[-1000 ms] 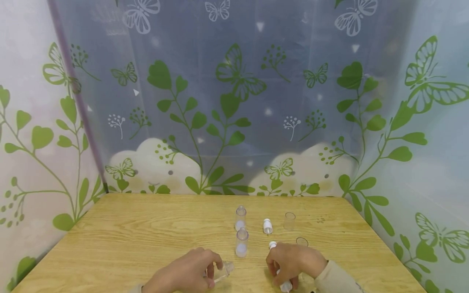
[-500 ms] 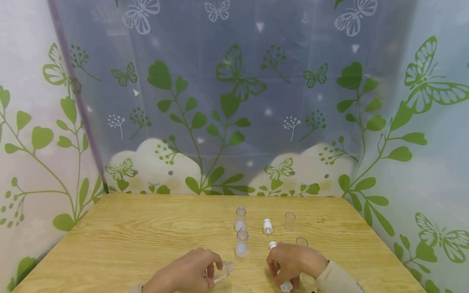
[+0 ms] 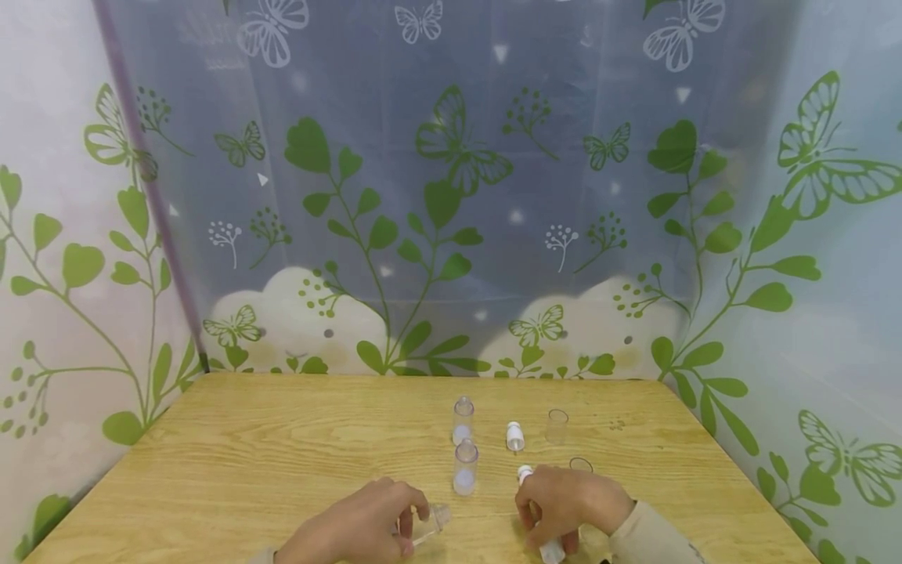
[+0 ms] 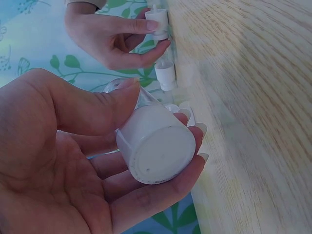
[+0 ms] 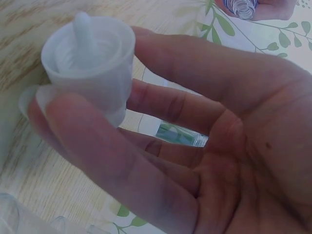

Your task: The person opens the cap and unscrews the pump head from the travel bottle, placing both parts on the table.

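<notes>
My left hand [image 3: 362, 521] grips a small clear bottle [image 4: 158, 146] with a white base, thumb on one side and fingers on the other. In the head view the bottle's narrow neck [image 3: 441, 513] tilts up to the right. My right hand [image 3: 574, 501] pinches a white pump head [image 5: 90, 63] between thumb and fingers. Its open threaded end, with a short stem in the middle, faces the right wrist camera. The two hands are apart, both low over the near part of the table.
On the wooden table [image 3: 282, 439], two clear bottles stand in a column, a far bottle [image 3: 463, 419] and a nearer bottle [image 3: 465, 470]. Right of them are white pump heads [image 3: 515, 436] and clear caps [image 3: 557, 427]. A printed curtain [image 3: 437, 235] hangs behind.
My right hand has shifted very slightly to the right, and the pump head in it has turned a little. The left hand and its bottle stay practically where they were.
</notes>
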Tool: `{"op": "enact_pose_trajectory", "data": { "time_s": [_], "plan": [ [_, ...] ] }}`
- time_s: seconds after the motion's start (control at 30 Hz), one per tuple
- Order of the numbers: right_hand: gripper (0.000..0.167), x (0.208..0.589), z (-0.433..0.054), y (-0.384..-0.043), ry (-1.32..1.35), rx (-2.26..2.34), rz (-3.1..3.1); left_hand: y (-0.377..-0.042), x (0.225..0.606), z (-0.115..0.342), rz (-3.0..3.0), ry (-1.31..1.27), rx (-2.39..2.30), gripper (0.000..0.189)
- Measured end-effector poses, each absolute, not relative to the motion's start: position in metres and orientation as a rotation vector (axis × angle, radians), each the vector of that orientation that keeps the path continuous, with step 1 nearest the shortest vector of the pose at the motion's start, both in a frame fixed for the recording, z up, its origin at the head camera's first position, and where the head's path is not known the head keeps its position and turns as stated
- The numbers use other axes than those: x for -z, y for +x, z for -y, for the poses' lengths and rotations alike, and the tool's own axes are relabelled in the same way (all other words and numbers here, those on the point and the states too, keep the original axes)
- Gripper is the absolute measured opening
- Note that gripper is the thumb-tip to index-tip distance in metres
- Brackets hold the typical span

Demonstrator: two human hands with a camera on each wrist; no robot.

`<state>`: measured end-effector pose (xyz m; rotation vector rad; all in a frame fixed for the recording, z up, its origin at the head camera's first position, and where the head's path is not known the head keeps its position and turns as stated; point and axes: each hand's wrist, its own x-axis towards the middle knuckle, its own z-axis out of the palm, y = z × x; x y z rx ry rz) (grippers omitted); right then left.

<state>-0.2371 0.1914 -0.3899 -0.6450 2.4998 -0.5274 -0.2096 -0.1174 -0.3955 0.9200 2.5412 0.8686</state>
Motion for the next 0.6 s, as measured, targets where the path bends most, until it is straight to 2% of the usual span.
{"op": "enact_pose_trajectory", "data": {
  "time_s": [0.43, 0.6],
  "plan": [
    [0.014, 0.386, -0.195, -0.239, -0.660, 0.492, -2.537, -0.208, 0.403, 0.111, -2.558, 0.913, -0.786, 0.028],
    [0.013, 0.375, -0.199, -0.244, -0.693, 0.454, -2.538, -0.207, 0.410, 0.100, -2.580, 0.892, -0.886, 0.032]
  ]
}}
